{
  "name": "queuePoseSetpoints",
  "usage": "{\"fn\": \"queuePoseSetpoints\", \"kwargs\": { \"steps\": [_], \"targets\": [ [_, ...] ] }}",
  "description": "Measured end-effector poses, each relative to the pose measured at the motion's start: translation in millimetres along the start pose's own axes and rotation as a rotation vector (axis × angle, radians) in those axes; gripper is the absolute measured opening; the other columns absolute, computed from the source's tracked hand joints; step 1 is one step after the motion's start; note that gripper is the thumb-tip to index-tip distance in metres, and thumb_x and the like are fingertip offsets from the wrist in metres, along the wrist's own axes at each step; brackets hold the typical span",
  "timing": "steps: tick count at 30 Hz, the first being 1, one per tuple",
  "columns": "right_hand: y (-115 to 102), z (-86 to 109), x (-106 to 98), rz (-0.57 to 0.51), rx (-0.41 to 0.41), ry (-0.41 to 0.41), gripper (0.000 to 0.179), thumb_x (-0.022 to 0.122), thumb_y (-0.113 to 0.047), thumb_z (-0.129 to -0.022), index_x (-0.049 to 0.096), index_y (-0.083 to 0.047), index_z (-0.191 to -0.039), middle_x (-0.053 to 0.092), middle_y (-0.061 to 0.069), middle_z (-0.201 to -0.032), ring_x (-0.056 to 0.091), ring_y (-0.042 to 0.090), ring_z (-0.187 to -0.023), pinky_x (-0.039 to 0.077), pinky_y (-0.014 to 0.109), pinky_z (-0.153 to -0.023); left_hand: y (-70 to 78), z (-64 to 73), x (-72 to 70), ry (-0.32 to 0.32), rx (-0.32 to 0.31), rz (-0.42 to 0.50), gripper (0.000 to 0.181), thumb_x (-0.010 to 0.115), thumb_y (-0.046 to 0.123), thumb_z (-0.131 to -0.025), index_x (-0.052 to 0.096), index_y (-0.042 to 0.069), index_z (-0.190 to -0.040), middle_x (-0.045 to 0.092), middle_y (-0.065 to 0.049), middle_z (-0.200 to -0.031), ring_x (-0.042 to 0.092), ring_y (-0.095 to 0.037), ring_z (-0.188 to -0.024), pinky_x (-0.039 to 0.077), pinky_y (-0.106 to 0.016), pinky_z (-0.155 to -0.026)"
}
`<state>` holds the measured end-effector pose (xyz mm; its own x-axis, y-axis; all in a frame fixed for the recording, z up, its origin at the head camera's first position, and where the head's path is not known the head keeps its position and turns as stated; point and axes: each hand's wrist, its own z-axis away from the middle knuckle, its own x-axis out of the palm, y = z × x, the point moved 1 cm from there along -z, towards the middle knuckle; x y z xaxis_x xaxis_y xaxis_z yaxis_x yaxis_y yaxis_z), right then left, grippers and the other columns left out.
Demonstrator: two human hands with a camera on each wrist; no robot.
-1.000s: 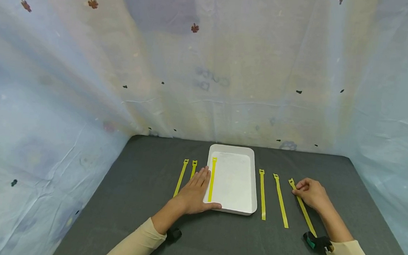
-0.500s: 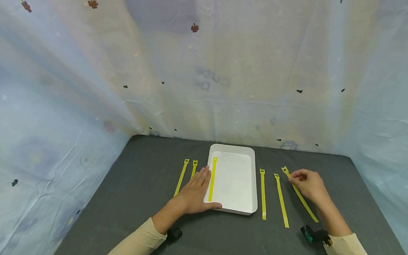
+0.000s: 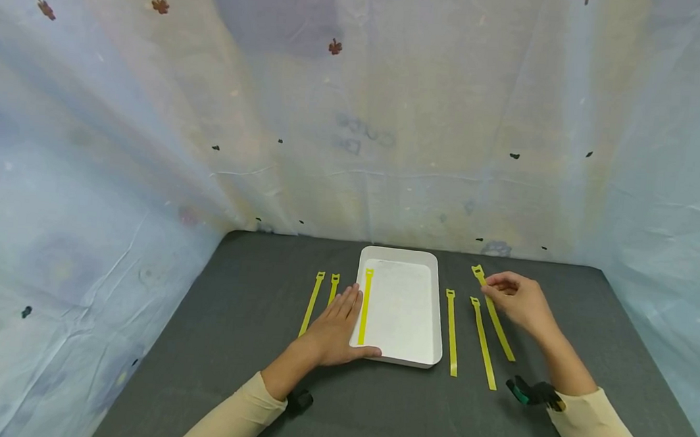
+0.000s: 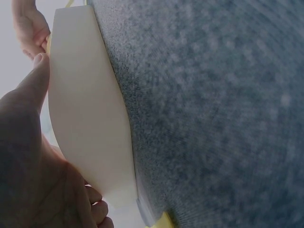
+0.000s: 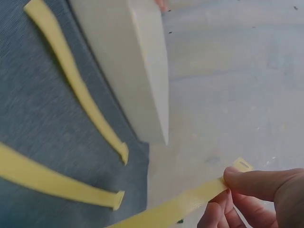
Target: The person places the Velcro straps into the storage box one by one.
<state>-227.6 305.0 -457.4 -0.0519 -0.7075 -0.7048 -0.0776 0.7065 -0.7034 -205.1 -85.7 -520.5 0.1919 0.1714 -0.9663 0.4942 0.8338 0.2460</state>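
Note:
My right hand [image 3: 521, 301] pinches a yellow cable tie strap [image 3: 499, 327] between thumb and fingers, just below its slotted head. That strap slants in the air, its tail hanging toward me; the right wrist view shows the pinch closely. With fingers straight, my left hand [image 3: 332, 332] rests along the left side of a white tray [image 3: 401, 317], its thumb at the front rim. Inside the tray, near its left wall, lies one yellow strap [image 3: 365, 307]. My left hand partly hides another strap [image 3: 334, 286] beside the tray.
Right of the tray, two more yellow straps lie on the dark cloth: a nearer one [image 3: 451, 334] and a farther one [image 3: 484, 343]. Leftmost on the table [image 3: 397, 418] is another strap [image 3: 312, 304]. A patterned curtain [image 3: 418, 115] hangs behind.
My right hand has lifted the rightmost strap off the table and carried it left and away from me, toward the tray. My left hand and the tray have stayed put.

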Motion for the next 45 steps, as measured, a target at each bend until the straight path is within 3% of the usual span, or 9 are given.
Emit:
{"fn": "queuePoseSetpoints", "kwargs": {
  "steps": [8, 15, 21, 36, 45],
  "targets": [
    [-19.1, -2.8, 1.1, -0.084, -0.007, -0.015, 0.034, 0.071, -0.033, -0.107, 0.071, -0.003, -0.123, 0.074, 0.016, -0.109, 0.070, 0.019, -0.087, 0.059, 0.034, -0.071, 0.5, 0.0, -1.4, 0.001, 0.001, -0.007, 0.129, 0.059, 0.086, -0.090, 0.010, -0.002, -0.171, 0.002, -0.018, -0.180, 0.006, -0.033, -0.167, 0.015, -0.047, -0.134],
    [-36.2, -7.6, 6.2, -0.199, -0.015, -0.040, 0.037, 0.072, -0.032, -0.106, 0.068, 0.000, -0.125, 0.074, 0.016, -0.101, 0.069, 0.014, -0.077, 0.059, 0.030, -0.070, 0.7, 0.5, -1.5, -0.010, -0.011, 0.000, 0.129, 0.056, 0.088, -0.090, 0.008, 0.000, -0.171, 0.000, -0.016, -0.181, 0.002, -0.030, -0.167, 0.012, -0.045, -0.135],
    [-48.2, -12.2, 12.4, -0.269, -0.012, -0.049, 0.041, 0.072, -0.034, -0.106, 0.067, 0.000, -0.127, 0.074, 0.015, -0.104, 0.070, 0.015, -0.079, 0.059, 0.029, -0.073, 1.3, 0.5, -2.3, -0.003, 0.000, -0.011, 0.128, 0.057, 0.086, -0.091, 0.009, -0.002, -0.171, 0.002, -0.018, -0.180, 0.005, -0.033, -0.167, 0.014, -0.048, -0.134],
    [-68.3, -20.9, 41.7, -0.618, -0.040, -0.030, 0.036, 0.073, -0.019, -0.105, 0.063, 0.008, -0.127, 0.071, -0.006, -0.094, 0.069, 0.016, -0.078, 0.060, 0.025, -0.078, 0.8, -0.3, -0.1, -0.004, -0.010, -0.010, 0.128, 0.058, 0.086, -0.091, 0.009, -0.001, -0.171, 0.001, -0.017, -0.180, 0.005, -0.033, -0.167, 0.015, -0.048, -0.134],
    [-73.3, -28.2, 63.9, -0.649, 0.003, -0.079, 0.034, 0.073, -0.019, -0.105, 0.064, 0.006, -0.127, 0.072, -0.001, -0.097, 0.071, 0.020, -0.083, 0.061, 0.031, -0.082, 1.9, -0.8, -0.4, -0.017, -0.020, -0.018, 0.128, 0.056, 0.087, -0.091, 0.009, 0.000, -0.171, 0.000, -0.016, -0.181, 0.003, -0.032, -0.167, 0.014, -0.046, -0.135]
  ]
}}
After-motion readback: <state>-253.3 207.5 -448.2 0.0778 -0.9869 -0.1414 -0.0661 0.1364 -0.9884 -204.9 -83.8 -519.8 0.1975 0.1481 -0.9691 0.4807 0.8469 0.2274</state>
